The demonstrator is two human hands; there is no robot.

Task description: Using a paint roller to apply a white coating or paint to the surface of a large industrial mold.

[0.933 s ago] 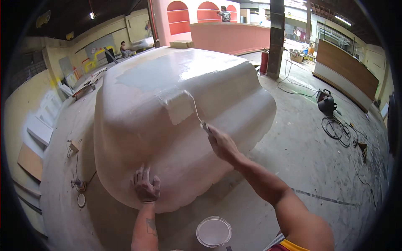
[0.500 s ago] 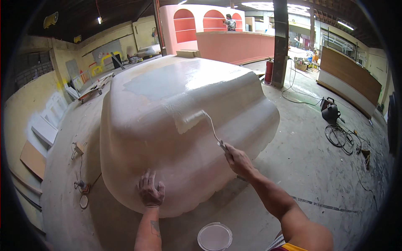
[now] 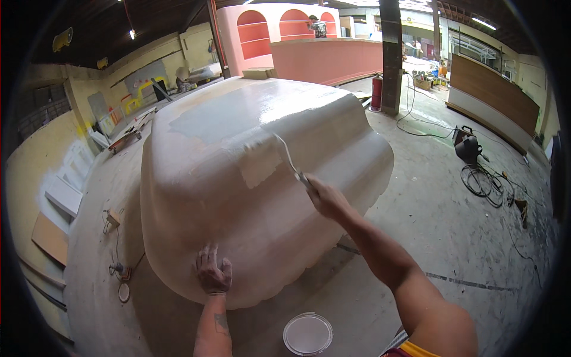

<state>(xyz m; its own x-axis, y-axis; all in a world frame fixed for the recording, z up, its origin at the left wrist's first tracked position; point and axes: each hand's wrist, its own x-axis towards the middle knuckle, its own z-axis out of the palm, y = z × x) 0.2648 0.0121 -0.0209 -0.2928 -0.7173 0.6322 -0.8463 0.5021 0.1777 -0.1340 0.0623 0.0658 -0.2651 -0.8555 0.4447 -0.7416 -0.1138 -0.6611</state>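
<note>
A large, smooth pale moulded shell (image 3: pixel 196 178) with rounded, stepped sides fills the middle of the view. My right hand (image 3: pixel 327 199) is closed around the handle of a paint roller (image 3: pixel 288 156), whose white roller sleeve lies against the shell's upper side. Around the sleeve is a patch of wet, light coating (image 3: pixel 256 169), and the shell's top shines wet beyond it. Lower down, my left hand (image 3: pixel 213 271) rests flat on the near side, fingers spread and dusty. A round tub of pale paint (image 3: pixel 307 334) stands on the floor near my body.
Right of the shell, a dark post (image 3: pixel 391 59) rises beside a red fire extinguisher (image 3: pixel 376 94). A black machine (image 3: pixel 467 144) and coiled cable (image 3: pixel 482 183) lie on the right floor. Boards (image 3: pixel 50 232) lean left. Another person (image 3: pixel 317 27) stands behind a pink counter (image 3: pixel 327 62).
My right hand has moved the roller up and to the left along the shell's upper side. My left hand stays on the near side.
</note>
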